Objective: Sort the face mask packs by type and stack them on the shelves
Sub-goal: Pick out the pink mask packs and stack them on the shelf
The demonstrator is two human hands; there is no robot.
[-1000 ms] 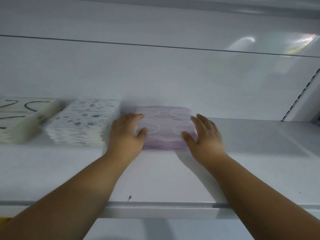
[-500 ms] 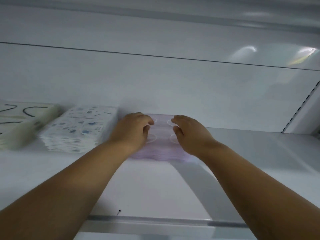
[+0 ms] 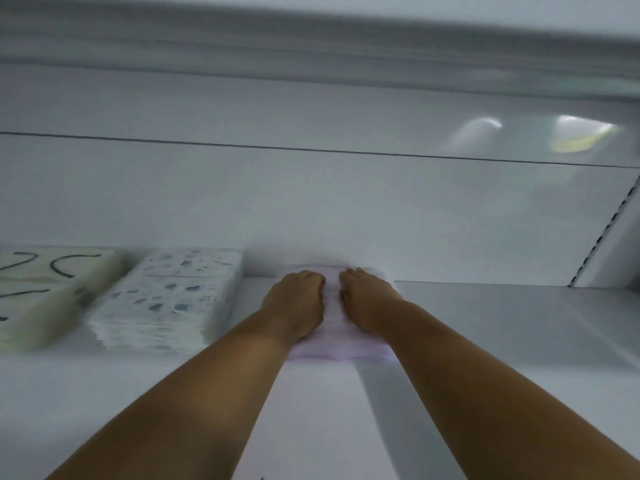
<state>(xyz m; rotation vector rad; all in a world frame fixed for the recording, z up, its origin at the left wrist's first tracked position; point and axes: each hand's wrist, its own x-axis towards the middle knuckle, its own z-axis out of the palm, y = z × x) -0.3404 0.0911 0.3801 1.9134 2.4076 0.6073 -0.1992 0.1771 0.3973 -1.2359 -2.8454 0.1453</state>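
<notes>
Both hands, left (image 3: 298, 308) and right (image 3: 366, 303), flat, unclenched atop the purple mask stack (image 3: 341, 346), long axis toward the back wall.

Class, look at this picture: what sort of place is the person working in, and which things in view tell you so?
Probably a shop or stockroom shelving bay. A white metal shelf with a slotted upright holds flat face mask packs in sorted stacks: a blue-speckled white stack and a pale purple stack under both hands.

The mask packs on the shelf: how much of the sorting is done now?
Done: a blue-speckled stack and a black-looped stack lie side by side on the shelf. In hand: left hand and right hand rest on the purple stack. No unsorted packs show.
</notes>
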